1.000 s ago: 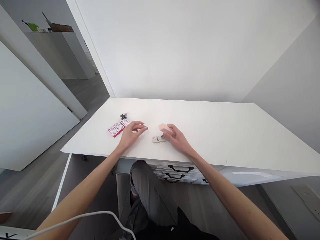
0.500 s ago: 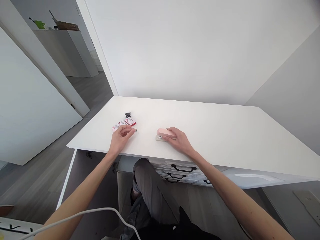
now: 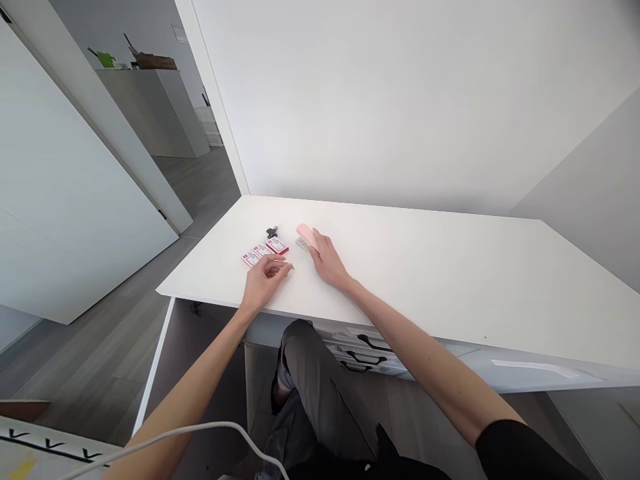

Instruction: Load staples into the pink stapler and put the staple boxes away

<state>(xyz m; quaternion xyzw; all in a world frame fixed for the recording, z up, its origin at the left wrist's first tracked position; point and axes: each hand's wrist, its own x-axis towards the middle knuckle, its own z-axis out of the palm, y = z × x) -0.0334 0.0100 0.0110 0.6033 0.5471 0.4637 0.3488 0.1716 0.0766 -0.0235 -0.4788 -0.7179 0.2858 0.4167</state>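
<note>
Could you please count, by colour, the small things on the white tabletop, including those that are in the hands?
Red-and-white boxes: 3
Dark object: 1
Pink stapler-like object with pale base, in right hand: 1
Tiny piece at left hand's fingertips, colour unclear: 1
Total: 6

Tiny item point(image 3: 293, 267) at left hand point(image 3: 263, 280) fingertips: too small to ID. Right hand point(image 3: 329, 259) hides part of pink block point(image 3: 306, 235) and of pale piece point(image 3: 302, 245) next to it. Red-and-white boxes point(image 3: 277, 246): print unreadable. Dark object point(image 3: 272, 232) left of centre: unclear. Bench point(image 3: 500, 280) runs off right edge; white cable point(image 3: 215, 425) cut at bottom.
</note>
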